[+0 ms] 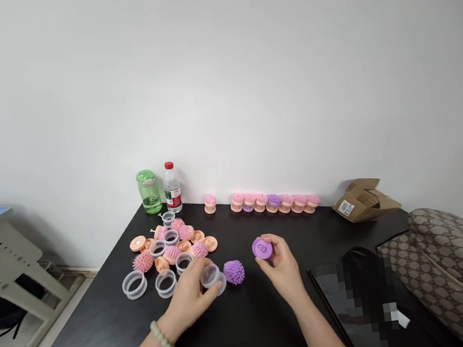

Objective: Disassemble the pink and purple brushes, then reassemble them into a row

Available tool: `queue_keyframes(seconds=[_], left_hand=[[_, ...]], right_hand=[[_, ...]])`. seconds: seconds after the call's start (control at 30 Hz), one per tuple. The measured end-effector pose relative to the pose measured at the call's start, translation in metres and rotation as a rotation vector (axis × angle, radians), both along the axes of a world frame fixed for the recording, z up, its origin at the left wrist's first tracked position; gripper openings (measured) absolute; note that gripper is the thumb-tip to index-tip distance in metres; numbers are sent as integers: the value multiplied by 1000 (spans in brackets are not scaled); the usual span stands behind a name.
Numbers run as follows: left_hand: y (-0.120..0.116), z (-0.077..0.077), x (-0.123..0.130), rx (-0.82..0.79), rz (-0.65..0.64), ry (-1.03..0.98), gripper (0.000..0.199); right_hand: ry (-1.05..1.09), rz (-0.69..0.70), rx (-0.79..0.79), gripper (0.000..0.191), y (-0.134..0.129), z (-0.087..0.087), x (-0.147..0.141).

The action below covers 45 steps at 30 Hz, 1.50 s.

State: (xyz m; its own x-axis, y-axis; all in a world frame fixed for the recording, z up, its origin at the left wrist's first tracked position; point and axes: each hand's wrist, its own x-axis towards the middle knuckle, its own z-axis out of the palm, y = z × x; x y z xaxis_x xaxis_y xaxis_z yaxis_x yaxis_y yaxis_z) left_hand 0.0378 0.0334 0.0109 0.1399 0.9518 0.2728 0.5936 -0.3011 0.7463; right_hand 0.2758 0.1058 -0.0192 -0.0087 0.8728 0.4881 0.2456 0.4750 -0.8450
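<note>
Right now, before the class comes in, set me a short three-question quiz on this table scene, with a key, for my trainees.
1. What does the left hand hold? A) a clear ring B) a pink brush head C) a water bottle
2. True or false: the purple disc in the right hand touches the purple ball on the table.
3. Which wrist wears the bead bracelet?

Key: 1. A. 2. False, the disc and the ball are apart. 3. The left wrist.
</note>
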Motion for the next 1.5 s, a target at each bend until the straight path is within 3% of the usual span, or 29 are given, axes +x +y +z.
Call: queue_keyframes(seconds=[0.1, 0.33, 0.5, 0.6, 0.8, 1.0, 1.2, 1.33, 1.43, 1.5], left_hand=[[-3, -2, 3, 74, -19, 175, 32], [-5, -16, 4, 104, -56, 387, 55], [-4, -22, 8, 94, -61, 412, 80], [-3, -25, 9, 92, -35, 428, 85], [0, -27, 7, 128, -12, 436, 83], [1, -25, 4, 203, 33, 394, 71], [3, -25, -1, 232, 49, 394, 68], [1, -20, -1, 288, 69, 365, 65], [-1, -14, -2, 331, 103, 309, 55], [-3, -10, -4, 359, 124, 269, 49]], right_hand=[[-43, 131, -237, 33, 14, -9, 15], [-401, 280, -326, 29, 8, -2, 15], [-535, 293, -309, 71, 4, -6, 10], [-592, 340, -254, 77, 0, -6, 3], [-607, 385, -225, 74, -9, -2, -12], [-456, 400, -132, 73, -13, -9, -26], [-393, 447, -153, 76, -10, -7, -26], [-388, 359, -115, 59, 10, 0, -18], [-392, 222, -79, 45, 37, 3, -20], [-396, 163, -64, 46, 60, 5, -30]])
